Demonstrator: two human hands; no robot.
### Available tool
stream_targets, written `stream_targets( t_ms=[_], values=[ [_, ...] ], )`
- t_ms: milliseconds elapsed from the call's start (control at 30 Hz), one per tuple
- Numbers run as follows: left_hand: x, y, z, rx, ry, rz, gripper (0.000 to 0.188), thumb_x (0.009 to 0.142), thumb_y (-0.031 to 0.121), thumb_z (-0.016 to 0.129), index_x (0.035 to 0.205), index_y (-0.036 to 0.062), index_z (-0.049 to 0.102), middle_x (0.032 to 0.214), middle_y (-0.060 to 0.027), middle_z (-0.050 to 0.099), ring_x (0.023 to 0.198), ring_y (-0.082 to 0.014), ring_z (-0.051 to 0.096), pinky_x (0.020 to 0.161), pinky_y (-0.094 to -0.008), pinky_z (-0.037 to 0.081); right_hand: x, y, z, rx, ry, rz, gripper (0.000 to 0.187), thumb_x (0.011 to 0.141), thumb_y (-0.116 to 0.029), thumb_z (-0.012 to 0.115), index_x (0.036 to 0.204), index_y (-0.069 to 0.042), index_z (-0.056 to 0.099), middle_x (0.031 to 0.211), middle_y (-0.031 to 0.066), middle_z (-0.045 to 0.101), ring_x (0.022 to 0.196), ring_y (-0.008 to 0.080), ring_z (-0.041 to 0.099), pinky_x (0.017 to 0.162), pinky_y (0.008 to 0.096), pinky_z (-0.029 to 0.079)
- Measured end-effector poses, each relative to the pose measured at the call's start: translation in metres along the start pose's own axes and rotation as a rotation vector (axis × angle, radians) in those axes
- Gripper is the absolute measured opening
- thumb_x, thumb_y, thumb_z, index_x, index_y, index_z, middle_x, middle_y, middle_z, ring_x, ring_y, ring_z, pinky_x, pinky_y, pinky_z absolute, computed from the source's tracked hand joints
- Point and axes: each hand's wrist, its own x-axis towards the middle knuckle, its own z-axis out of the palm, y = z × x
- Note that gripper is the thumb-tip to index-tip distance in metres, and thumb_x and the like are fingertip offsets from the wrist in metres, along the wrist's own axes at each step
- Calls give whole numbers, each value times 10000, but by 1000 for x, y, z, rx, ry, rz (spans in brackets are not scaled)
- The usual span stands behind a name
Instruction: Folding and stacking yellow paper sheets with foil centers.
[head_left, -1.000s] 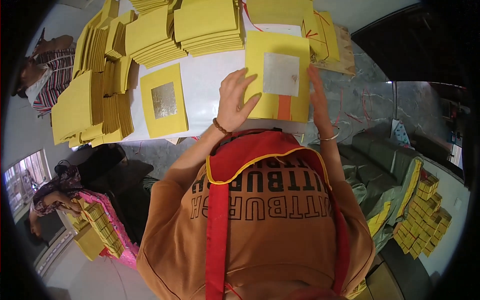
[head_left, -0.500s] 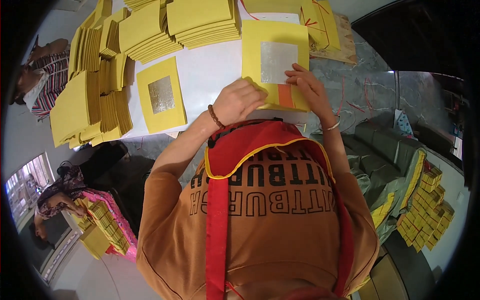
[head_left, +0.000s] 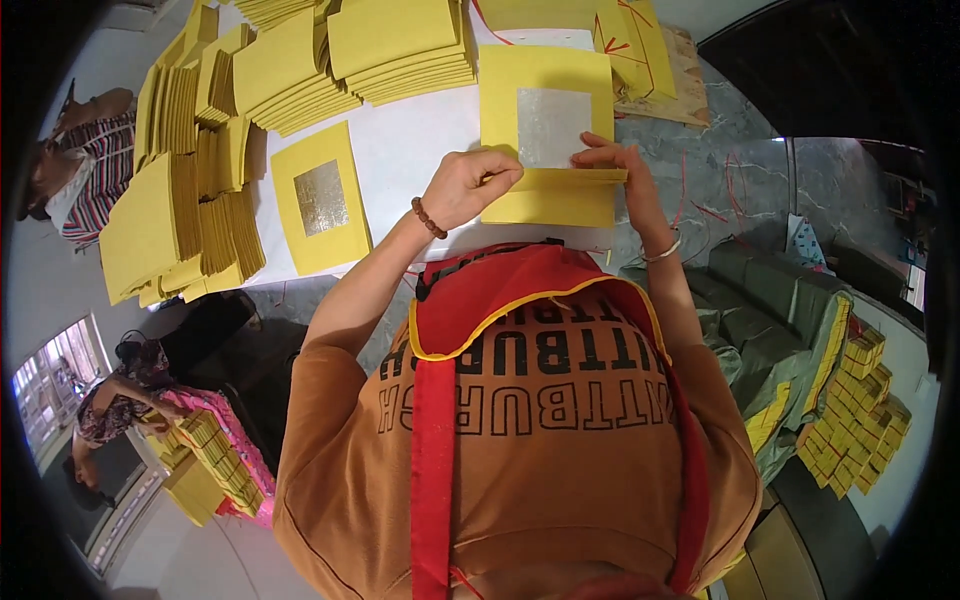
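Right in front of me lies a stack of yellow paper sheets (head_left: 495,92), the top one bearing a silver square (head_left: 545,120). The near edge of the top sheet is lifted and bent up, showing plain yellow paper (head_left: 550,207) beneath. My left hand (head_left: 472,188) is closed in a pinch at the left end of that raised edge. At its right end is my right hand (head_left: 622,175), fingers stretched over the sheet by the silver square; its thumb is hard to make out. Left of them, another yellow pile with a silver square (head_left: 321,198) rests on the white table (head_left: 415,130).
Fanned stacks of yellow paper (head_left: 400,50) fill the table's far and left sides. A tied yellow bundle (head_left: 637,50) stands at the far right. Two people are at the left, one in stripes (head_left: 95,180), one handling yellow bundles (head_left: 215,455). More bundles (head_left: 855,425) are piled right.
The near edge of the top sheet has come up, and the orange strip on it no longer shows. My left hand has shifted slightly left and closed into a pinch.
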Motion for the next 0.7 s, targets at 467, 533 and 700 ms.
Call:
stream_targets(
  t_ms=[467, 533, 700],
  values=[
    [7, 1, -8, -188, -145, -213, 142, 836, 122, 582, 839, -9, 636, 685, 37, 549, 622, -25, 454, 559, -189, 388, -1, 4, 0, -45, -3, -91, 653, 952, -467, 139, 1038, -13, 600, 1093, 114, 599, 1248, 261, 369, 1039, 379, 258],
    [7, -2, -8, -209, -141, -203, 141, 840, 126, 581, 842, -4, 635, 671, 50, 525, 609, -15, 430, 539, -180, 367, -2, 5, -2, -68, -16, -115, 657, 946, -479, 141, 1056, -13, 591, 1106, 115, 593, 1248, 260, 369, 1040, 378, 254],
    [7, -3, -4, -188, -85, -223, 166, 838, 159, 597, 869, -1, 633, 644, 31, 533, 586, -26, 436, 537, -194, 379, -5, 3, 1, -105, -2, -99, 356, 892, -257, 525, 1140, -4, 559, 1123, 101, 584, 1108, 170, 483, 926, 302, 383]
  ],
)
